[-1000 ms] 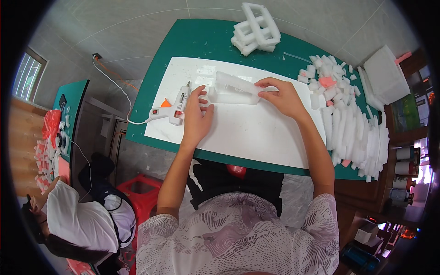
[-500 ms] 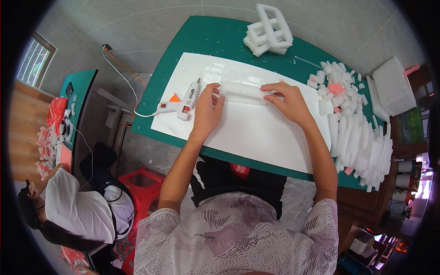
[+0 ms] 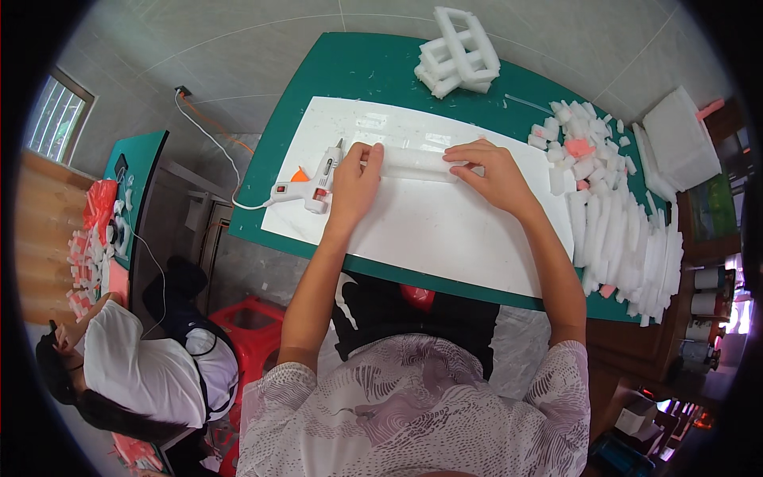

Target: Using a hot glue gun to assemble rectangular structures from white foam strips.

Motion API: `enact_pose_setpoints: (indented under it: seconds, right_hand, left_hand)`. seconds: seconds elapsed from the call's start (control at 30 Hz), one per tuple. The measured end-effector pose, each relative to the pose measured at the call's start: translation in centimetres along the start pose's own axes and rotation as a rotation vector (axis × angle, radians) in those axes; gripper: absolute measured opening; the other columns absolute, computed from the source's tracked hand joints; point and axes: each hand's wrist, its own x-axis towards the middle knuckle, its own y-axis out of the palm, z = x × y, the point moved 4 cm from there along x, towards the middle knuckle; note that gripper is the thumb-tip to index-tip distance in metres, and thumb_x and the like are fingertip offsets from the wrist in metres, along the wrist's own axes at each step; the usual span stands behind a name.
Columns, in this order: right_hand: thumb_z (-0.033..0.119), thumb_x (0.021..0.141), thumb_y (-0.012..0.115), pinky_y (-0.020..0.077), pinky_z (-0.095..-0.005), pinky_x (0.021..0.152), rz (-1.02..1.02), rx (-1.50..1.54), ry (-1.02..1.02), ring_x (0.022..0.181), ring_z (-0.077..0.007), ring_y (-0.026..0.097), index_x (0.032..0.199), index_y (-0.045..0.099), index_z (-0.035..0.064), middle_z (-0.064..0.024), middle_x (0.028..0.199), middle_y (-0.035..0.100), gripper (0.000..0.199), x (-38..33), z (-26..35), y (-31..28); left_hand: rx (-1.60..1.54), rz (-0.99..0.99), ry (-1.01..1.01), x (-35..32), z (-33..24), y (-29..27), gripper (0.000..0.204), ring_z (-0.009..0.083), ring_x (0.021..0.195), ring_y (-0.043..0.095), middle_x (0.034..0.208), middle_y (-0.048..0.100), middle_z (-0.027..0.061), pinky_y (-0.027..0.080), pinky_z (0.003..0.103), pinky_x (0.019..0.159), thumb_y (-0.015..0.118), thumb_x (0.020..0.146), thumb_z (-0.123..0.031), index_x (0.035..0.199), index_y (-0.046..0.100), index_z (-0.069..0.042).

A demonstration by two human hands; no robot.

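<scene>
A white foam piece point(image 3: 417, 164), long and made of what look like strips lying side by side, rests on the white board point(image 3: 437, 230). My left hand point(image 3: 358, 179) is closed on its left end, thumb on the near side. At the right end my right hand point(image 3: 486, 168) grips it between thumb and fingers. Just left of my left hand lies a white hot glue gun point(image 3: 316, 181) with an orange part, its nozzle pointing away from me. Where the strips meet under my fingers is hidden.
The board lies on a green table point(image 3: 270, 159). An open foam frame point(image 3: 459, 56) stands at the far edge. Foam blocks point(image 3: 580, 151) and long foam strips point(image 3: 624, 246) are heaped at the right. A co-worker point(image 3: 143, 370) sits at the left by another green table. A white cord point(image 3: 218, 155) runs to the wall.
My left hand has closed further over the left end of the foam piece, its thumb now higher up. My right hand keeps its hold. The view has shifted slightly.
</scene>
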Motion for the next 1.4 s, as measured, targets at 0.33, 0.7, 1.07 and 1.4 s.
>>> enact_pose_setpoints:
  seconds: [0.33,0.7,1.07,1.4]
  right_hand:
    - [0.017,0.094,0.066,0.0526,-0.0308,0.093,-0.064,0.351,0.209,0.102,-0.0219,0.068,0.106,0.077,0.0034,-0.0092,0.115,0.074,0.021,0.2,-1.9,1.6]
    - [0.016,0.095,0.066,0.048,-0.0239,0.08,0.05,0.69,0.415,0.089,-0.0114,0.062,0.128,0.066,0.0045,-0.002,0.097,0.069,0.034,0.3,-3.4,2.8]
    - [0.015,0.097,0.065,0.0566,-0.0267,0.086,0.023,0.938,0.417,0.097,-0.0134,0.061,0.132,0.06,0.0045,-0.0076,0.108,0.063,0.037,0.0,-4.6,3.8]
    - [0.013,0.096,0.067,0.0572,-0.0274,0.085,0.021,0.974,0.409,0.097,-0.0141,0.06,0.127,0.06,0.0046,-0.0072,0.103,0.061,0.033,0.1,-4.9,3.9]
  left_hand:
    - [0.052,0.024,-0.048,1.4,0.9,0.0,0.035,0.013,0.062,0.062,0.076,0.064,0.0059,0.048,0.03,0.059,0.067,0.096,-0.034,0.089,0.062,0.001]
    - [0.096,0.0,-0.042,1.6,0.6,0.1,0.035,0.0138,0.062,0.06,0.074,0.064,0.0063,0.046,0.03,0.059,0.068,0.095,-0.034,0.086,0.062,0.0]
    - [0.159,0.007,-0.003,1.6,0.7,0.3,0.035,0.0148,0.064,0.053,0.071,0.06,0.0064,0.044,0.032,0.061,0.068,0.094,-0.033,0.084,0.06,0.0]
    - [0.199,-0.003,-0.011,1.7,0.5,0.3,0.034,0.0146,0.063,0.052,0.07,0.059,0.0061,0.043,0.032,0.06,0.067,0.095,-0.031,0.084,0.06,0.0]
